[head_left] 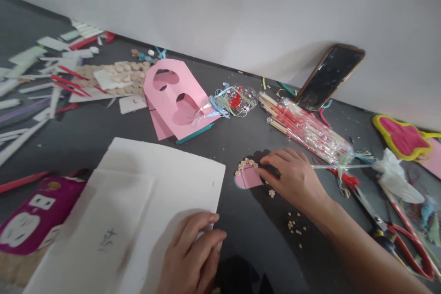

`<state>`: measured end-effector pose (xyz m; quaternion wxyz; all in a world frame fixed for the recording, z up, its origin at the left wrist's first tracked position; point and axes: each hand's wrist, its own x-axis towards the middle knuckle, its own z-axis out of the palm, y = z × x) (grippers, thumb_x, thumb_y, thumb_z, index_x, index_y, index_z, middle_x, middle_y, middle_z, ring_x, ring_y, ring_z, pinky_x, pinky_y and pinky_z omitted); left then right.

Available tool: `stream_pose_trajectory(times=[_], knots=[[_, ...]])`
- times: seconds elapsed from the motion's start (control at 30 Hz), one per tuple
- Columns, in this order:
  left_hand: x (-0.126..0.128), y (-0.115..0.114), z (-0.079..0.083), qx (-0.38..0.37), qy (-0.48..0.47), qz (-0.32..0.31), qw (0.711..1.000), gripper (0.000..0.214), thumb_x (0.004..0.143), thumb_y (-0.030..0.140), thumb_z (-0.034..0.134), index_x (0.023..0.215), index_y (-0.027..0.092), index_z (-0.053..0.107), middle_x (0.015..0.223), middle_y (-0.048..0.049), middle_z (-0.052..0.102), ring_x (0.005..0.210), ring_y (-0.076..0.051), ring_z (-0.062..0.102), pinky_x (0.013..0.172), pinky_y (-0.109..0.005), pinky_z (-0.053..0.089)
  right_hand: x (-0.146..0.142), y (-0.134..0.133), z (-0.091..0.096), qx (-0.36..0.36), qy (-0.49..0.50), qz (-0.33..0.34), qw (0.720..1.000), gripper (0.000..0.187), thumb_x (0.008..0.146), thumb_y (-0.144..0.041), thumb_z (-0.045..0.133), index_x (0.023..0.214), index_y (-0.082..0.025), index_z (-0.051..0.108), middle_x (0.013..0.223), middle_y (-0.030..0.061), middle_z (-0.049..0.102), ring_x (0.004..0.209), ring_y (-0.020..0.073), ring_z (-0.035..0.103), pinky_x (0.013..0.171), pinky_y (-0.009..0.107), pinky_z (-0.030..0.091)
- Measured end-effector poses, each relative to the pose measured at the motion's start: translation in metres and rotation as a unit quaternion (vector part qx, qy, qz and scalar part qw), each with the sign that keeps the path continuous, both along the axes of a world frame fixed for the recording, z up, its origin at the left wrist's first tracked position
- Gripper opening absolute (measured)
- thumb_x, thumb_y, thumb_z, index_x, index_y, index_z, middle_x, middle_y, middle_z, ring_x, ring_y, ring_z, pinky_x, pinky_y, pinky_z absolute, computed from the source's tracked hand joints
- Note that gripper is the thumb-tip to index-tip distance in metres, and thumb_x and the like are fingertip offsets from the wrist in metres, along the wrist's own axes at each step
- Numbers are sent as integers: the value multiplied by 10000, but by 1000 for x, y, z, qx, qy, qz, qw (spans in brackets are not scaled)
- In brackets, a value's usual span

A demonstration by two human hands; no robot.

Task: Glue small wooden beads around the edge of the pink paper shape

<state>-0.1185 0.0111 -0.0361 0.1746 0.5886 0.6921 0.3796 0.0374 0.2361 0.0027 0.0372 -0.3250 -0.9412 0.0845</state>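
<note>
Right grip, slightly spread, at the right edge of the pink card, pale beads along its top

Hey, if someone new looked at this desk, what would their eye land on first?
Probably the small pink piece right of center, with pale beads along its upper edge and the right hand at its right side. Next might come the large pink card with cut-out shapes, beyond the big white sheet, and the dark-screened phone standing tilted by the wall at upper right.
</note>
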Motion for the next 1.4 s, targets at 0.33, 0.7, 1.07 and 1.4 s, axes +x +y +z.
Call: stream_pose_trajectory(times=[0.33, 0.7, 1.07, 1.4], knots=[[-12, 5, 30, -83, 138, -111, 981, 366, 856, 178, 504, 1220, 199, 533, 1243, -87, 588, 1089, -206, 581, 848, -300, 541, 39, -25, 17, -11, 0, -22, 1000, 150, 901, -314, 540, 943, -218, 646, 928, 49, 691, 892, 227, 599, 789, 370, 417], [18, 61, 53, -89, 242, -133, 957, 367, 875, 230, 534, 1239, 194, 530, 1327, -107, 548, 1324, -333, 331, 1050, -613, 215, 45, -50, 3, 3, -26, -45, 999, 93, 850, -297, 628, 923, -248, 655, 930, 30, 703, 892, 227, 600, 725, 346, 364], [21, 71, 34, -118, 224, -158, 954, 415, 901, 228, 465, 1312, 168, 443, 1389, -112, 486, 1319, -280, 349, 1061, -554, 236, 28, -34, 5, 29, 28, -41, 998, 120, 883, -310, 575, 880, -227, 662, 886, 22, 706, 870, 201, 596, 757, 329, 342], [20, 71, 30, -113, 222, -153, 956, 410, 904, 292, 496, 1292, 161, 480, 1323, -131, 540, 1292, -290, 388, 1064, -559, 238, 4, -24, -5, 43, 5, -46, 998, 171, 889, -352, 558, 858, -221, 666, 842, 36, 701, 819, 217, 586, 711, 341, 299]])
